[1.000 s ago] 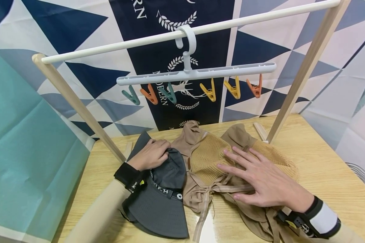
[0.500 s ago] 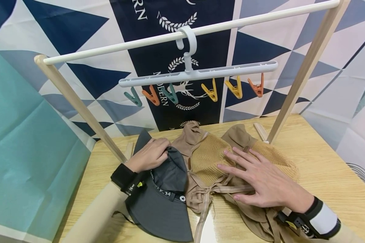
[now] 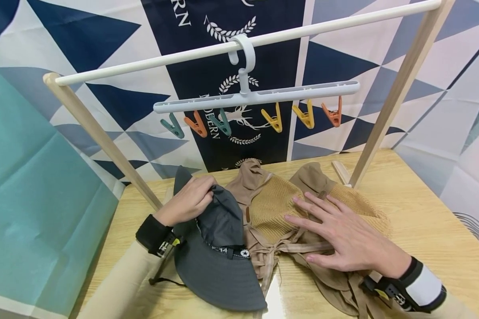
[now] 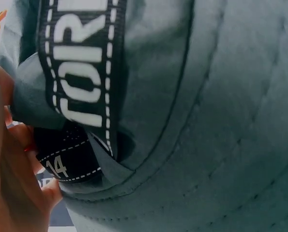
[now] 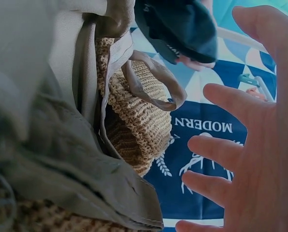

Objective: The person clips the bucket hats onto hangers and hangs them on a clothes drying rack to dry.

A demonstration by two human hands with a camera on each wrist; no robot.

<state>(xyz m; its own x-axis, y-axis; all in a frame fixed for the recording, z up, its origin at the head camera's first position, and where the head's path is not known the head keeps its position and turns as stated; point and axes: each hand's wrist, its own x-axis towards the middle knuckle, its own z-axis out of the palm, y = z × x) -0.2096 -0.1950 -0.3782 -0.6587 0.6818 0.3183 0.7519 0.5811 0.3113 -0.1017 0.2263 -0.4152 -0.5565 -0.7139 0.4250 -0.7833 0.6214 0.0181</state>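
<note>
My left hand (image 3: 189, 201) grips the crown of a dark grey wide-brimmed hat (image 3: 223, 281), pinching the cloth between thumb and fingers. A black lettered band (image 4: 81, 72) on this hat fills part of the left wrist view. My right hand (image 3: 339, 235) is spread with straight fingers over two tan sun hats. The nearer-left tan hat (image 3: 277, 208) has a woven crown and cloth ties; the other tan hat (image 3: 357, 204) lies partly under the hand. In the right wrist view the fingers (image 5: 221, 150) are spread beside woven straw and tan cloth; whether they touch cannot be told.
A white rail (image 3: 155, 62) on wooden posts spans the table (image 3: 419, 230). From it hangs a pale hanger (image 3: 259, 96) carrying several coloured clips (image 3: 272, 118). Patterned cloth stands behind, with a teal sheet (image 3: 40, 190) at left. A thin black cord (image 3: 163, 280) lies near my left forearm.
My left hand has shifted slightly left, still gripping the grey hat. The hat's brim has swung to the right across the tan ties, and its cord now shows more. My right hand has stayed put.
</note>
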